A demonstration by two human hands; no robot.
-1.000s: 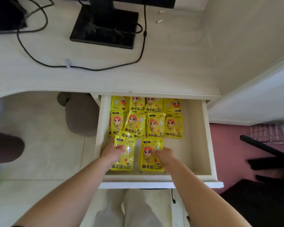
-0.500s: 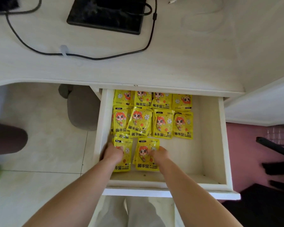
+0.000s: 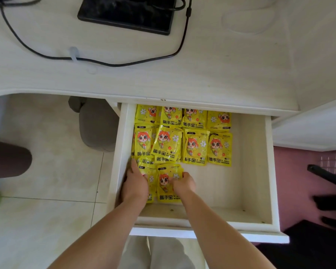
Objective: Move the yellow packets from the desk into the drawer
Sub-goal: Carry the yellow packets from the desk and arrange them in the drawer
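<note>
The surface (image 3: 202, 70) is a pale wood-grain desktop, with a black monitor base (image 3: 127, 14) at the back and a thin black cable (image 3: 109, 64) looping across it. Underneath there's cream tiled floor (image 3: 47, 171) and a round grey stool (image 3: 98, 125) tucked under the desk, plus a pinkish patch of floor (image 3: 291, 181) off to the right.

The white drawer (image 3: 269, 171) is pulled wide open below the front edge. The yellow packets (image 3: 195, 145) are all inside it, in two overlapping rows of four along the back left.

Both bare arms reach down into the front left corner. The left hand (image 3: 135, 183) lies on the left front packet (image 3: 151, 179), fingers (image 3: 133, 166) stretched out straight beside the drawer's left wall. The right hand (image 3: 182, 184) has its fingers (image 3: 183, 174) curled onto the top right corner of the right front packet (image 3: 166, 183), pinching it.

The packets are glossy, crinkly rectangular pouches. Each has a red-haired cartoon character, little flowers and "HAND WARMER" printed on it.
</note>
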